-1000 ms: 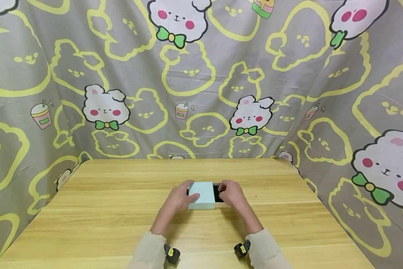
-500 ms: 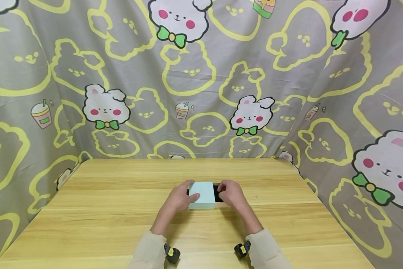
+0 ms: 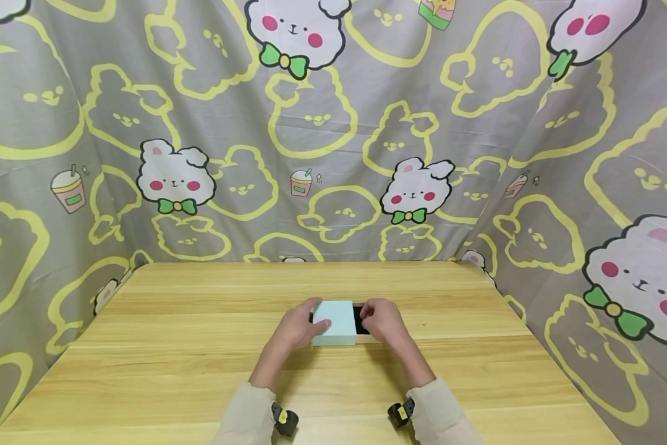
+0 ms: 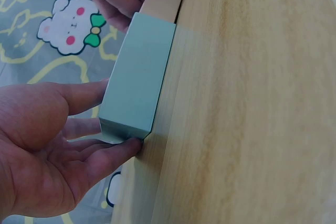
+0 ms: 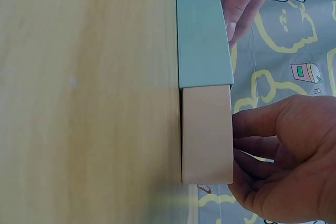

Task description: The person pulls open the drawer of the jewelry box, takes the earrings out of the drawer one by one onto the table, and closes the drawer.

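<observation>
A shallow pale-green box cover (image 3: 334,321) lies on the table with a tan inner tray (image 5: 207,136) partly out of its right end. My left hand (image 3: 297,326) holds the cover at its left end. The thumb rests on top, and fingers reach round the end in the left wrist view. My right hand (image 3: 385,319) is over the exposed part of the tray, its fingers bent down over the black interior (image 3: 360,321). The tray's wall hides those fingertips in the right wrist view, and whether they pinch anything cannot be seen.
Both hands work over a light wood table (image 3: 199,371). Grey cloth with rabbit and cup prints (image 3: 227,123) hangs at the back and on both sides. A small black camera is strapped at each wrist, on the left (image 3: 285,421) and right (image 3: 400,413).
</observation>
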The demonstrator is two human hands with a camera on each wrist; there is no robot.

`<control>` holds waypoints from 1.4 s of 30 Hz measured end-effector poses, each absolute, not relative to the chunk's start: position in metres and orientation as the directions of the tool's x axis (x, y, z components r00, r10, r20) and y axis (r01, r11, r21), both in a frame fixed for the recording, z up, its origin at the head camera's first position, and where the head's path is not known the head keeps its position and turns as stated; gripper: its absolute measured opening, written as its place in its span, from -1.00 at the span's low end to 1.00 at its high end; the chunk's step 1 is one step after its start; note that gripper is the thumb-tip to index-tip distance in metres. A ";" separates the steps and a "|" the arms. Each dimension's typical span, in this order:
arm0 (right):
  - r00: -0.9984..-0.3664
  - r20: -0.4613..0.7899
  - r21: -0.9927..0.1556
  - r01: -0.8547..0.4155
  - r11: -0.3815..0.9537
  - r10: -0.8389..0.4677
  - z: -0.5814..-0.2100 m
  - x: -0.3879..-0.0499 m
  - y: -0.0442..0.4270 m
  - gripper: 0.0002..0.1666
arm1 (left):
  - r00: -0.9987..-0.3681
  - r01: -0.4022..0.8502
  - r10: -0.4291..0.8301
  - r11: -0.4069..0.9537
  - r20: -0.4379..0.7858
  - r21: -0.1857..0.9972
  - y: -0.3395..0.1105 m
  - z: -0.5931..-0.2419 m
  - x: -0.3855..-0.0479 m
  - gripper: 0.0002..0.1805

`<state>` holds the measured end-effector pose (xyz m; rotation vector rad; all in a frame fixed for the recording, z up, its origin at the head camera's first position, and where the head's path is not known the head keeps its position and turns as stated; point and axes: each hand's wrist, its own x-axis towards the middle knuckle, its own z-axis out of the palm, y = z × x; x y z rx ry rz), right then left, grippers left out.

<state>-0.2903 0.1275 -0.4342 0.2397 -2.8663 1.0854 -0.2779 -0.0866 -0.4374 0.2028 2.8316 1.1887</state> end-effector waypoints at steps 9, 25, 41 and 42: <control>-0.983 0.138 -0.649 -0.179 0.740 -0.118 -0.436 -0.291 0.128 -0.83 | -0.990 0.084 0.138 0.689 -0.017 0.720 -0.086 -0.436 -0.277 -0.34; -0.985 0.119 -0.648 -0.170 0.743 -0.121 -0.433 -0.289 0.128 -0.84 | -0.990 0.079 0.136 0.697 -0.023 0.712 -0.086 -0.438 -0.278 -0.33; -0.986 0.115 -0.641 -0.166 0.749 -0.120 -0.435 -0.290 0.128 -0.83 | -0.990 0.081 0.139 0.692 -0.022 0.717 -0.087 -0.440 -0.279 -0.33; -0.986 0.118 -0.639 -0.168 0.751 -0.120 -0.435 -0.290 0.128 -0.83 | -0.990 0.081 0.138 0.691 -0.021 0.718 -0.087 -0.440 -0.278 -0.33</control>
